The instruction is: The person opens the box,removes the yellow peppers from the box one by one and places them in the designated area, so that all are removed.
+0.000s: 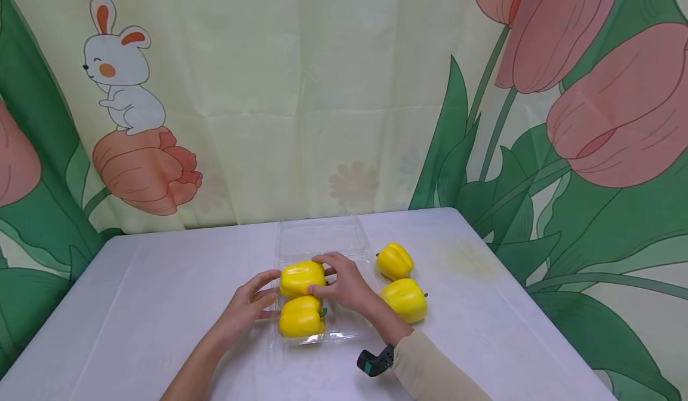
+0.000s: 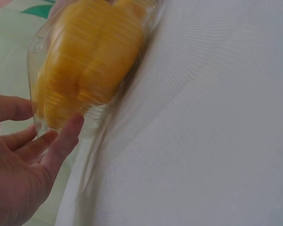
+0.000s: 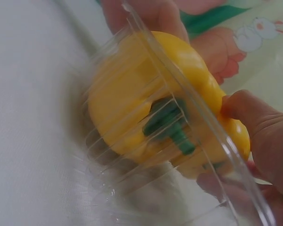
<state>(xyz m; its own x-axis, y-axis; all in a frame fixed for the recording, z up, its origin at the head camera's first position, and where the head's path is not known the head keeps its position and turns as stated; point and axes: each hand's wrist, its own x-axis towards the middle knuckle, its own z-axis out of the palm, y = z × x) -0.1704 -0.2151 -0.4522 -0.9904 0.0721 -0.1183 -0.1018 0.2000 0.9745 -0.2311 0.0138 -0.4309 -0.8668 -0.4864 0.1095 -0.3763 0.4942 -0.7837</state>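
Note:
Two yellow bell peppers sit in the left part of a clear plastic clamshell container (image 1: 349,327), one behind the other. My right hand (image 1: 346,281) grips the far pepper (image 1: 302,278) at its right end, thumb on the near side and fingers on the far side. The near pepper (image 1: 300,318) lies with its green stem to the right, seen through the ribbed wall in the right wrist view. My left hand (image 1: 249,302) touches the container's left side with spread fingers; in the left wrist view its fingertips (image 2: 74,123) are right at the clear wall.
Two more yellow bell peppers, a far one (image 1: 395,262) and a near one (image 1: 404,300), lie right of the container on the white-covered table (image 1: 161,305). The container's lid (image 1: 322,236) lies folded back toward the printed curtain (image 1: 258,90) behind the table.

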